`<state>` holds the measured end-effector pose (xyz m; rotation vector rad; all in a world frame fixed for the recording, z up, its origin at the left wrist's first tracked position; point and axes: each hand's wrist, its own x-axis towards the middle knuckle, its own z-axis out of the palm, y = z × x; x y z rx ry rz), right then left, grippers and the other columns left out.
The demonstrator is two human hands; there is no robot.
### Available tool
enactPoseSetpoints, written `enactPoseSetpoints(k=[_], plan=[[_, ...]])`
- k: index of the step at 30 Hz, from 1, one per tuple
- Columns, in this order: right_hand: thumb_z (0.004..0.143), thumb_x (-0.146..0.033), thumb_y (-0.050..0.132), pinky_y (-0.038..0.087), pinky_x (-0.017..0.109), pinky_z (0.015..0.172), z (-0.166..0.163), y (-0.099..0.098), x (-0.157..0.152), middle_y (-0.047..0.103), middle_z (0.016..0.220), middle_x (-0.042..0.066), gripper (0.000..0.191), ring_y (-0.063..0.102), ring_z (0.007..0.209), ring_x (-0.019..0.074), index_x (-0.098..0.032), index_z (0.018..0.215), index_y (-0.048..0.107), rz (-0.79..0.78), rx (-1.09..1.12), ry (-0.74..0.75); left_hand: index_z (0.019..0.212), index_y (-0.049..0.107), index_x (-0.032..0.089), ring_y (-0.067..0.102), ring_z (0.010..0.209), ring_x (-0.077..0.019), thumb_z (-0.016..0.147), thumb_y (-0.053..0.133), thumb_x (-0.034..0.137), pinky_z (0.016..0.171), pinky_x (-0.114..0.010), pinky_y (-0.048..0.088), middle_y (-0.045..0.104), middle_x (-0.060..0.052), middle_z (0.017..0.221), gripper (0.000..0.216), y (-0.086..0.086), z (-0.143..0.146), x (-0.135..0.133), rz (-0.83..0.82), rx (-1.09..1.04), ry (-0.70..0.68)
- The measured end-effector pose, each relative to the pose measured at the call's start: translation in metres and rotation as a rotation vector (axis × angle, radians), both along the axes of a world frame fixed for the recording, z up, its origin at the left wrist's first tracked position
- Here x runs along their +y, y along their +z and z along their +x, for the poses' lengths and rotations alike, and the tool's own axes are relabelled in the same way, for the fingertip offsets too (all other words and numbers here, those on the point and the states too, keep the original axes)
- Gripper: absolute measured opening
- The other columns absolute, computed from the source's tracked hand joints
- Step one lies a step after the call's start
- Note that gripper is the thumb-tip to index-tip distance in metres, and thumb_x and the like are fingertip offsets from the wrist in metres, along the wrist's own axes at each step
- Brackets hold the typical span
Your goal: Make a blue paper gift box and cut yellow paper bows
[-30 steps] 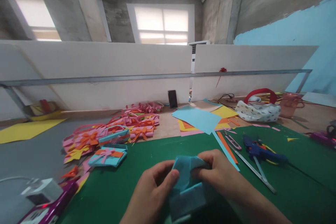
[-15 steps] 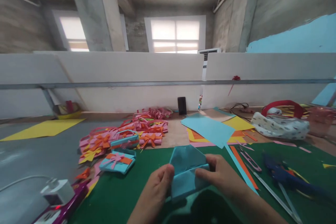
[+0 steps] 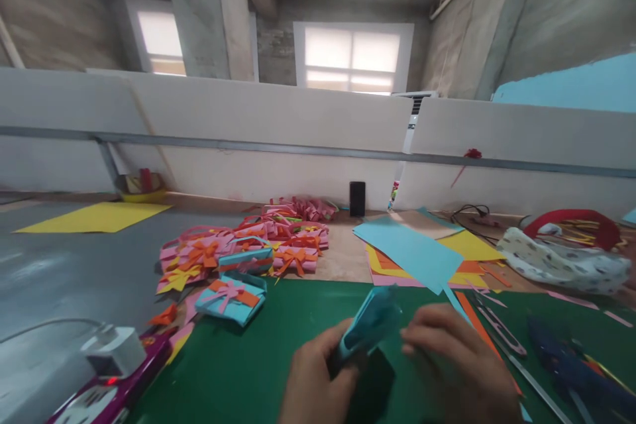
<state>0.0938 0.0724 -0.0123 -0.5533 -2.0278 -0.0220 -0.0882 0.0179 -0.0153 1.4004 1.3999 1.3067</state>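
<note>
A folded light-blue paper piece is pinched in my left hand, tilted so that its edge faces me, above the green mat. My right hand is just to the right of the paper and apart from it. Its fingers are bent, slightly blurred, and nothing shows in them. To the left, at the mat's edge, lies a finished-looking blue paper bag with an orange band and a pink bow. Behind it is a pile of pink paper bags with orange and yellow bows.
Blue paper sheets lie over yellow and orange ones at the back right. Pink-handled snips, paper strips and a blurred dark blue tool are on the right. A purple power strip with a white plug sits at left; a black phone stands behind.
My right hand has come off the blue paper and moved right. My left hand has turned the paper from flat-facing to edge-on. The view has swung slightly left.
</note>
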Motion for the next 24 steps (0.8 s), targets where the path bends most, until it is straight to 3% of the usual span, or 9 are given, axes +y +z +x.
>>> enactPoseSetpoints(k=[3, 10, 13, 18, 24], plan=[[0.079, -0.007, 0.059, 0.048, 0.028, 0.065, -0.016, 0.005, -0.015, 0.061, 0.083, 0.006, 0.021, 0.057, 0.075, 0.0176, -0.02, 0.095, 0.063, 0.144, -0.069, 0.035, 0.104, 0.068, 0.023, 0.062, 0.096, -0.0212, 0.07, 0.053, 0.016, 0.085, -0.029, 0.044, 0.07, -0.003, 0.101, 0.038, -0.008, 0.003, -0.002, 0.091, 0.084, 0.128], [0.081, -0.022, 0.059, 0.043, 0.033, 0.062, -0.04, 0.005, -0.027, 0.058, 0.083, 0.006, 0.006, 0.053, 0.074, 0.0202, -0.021, 0.084, 0.064, 0.018, -0.126, -0.076, 0.116, 0.061, 0.014, 0.057, 0.11, -0.0243, 0.068, 0.055, 0.013, 0.096, -0.034, 0.043, 0.064, -0.011, 0.117, 0.049, -0.016, 0.001, -0.006, 0.155, 0.231, 0.077], [0.082, -0.02, 0.056, 0.044, 0.031, 0.062, -0.041, 0.003, -0.03, 0.055, 0.083, 0.006, 0.009, 0.053, 0.075, 0.0194, -0.022, 0.081, 0.064, -0.053, -0.09, -0.114, 0.118, 0.059, 0.016, 0.053, 0.115, -0.0252, 0.07, 0.057, 0.016, 0.1, -0.037, 0.041, 0.059, -0.011, 0.124, 0.049, -0.012, -0.001, -0.009, 0.176, 0.079, 0.024], [0.08, -0.015, 0.056, 0.047, 0.03, 0.066, -0.04, 0.008, -0.034, 0.053, 0.09, 0.007, 0.012, 0.055, 0.081, 0.0193, -0.022, 0.083, 0.064, -0.104, -0.011, -0.064, 0.116, 0.061, 0.02, 0.054, 0.115, -0.0256, 0.076, 0.06, 0.03, 0.099, -0.039, 0.041, 0.056, -0.008, 0.128, 0.042, 0.0, -0.006, -0.013, 0.054, -0.348, -0.169], [0.08, -0.014, 0.056, 0.047, 0.03, 0.065, -0.042, 0.017, -0.038, 0.055, 0.091, 0.008, 0.013, 0.056, 0.08, 0.0191, -0.021, 0.084, 0.067, -0.06, -0.035, -0.059, 0.105, 0.067, 0.027, 0.051, 0.118, -0.0214, 0.079, 0.059, 0.028, 0.103, -0.035, 0.038, 0.06, -0.005, 0.124, 0.028, 0.005, -0.007, -0.013, 0.133, -0.255, -0.128]])
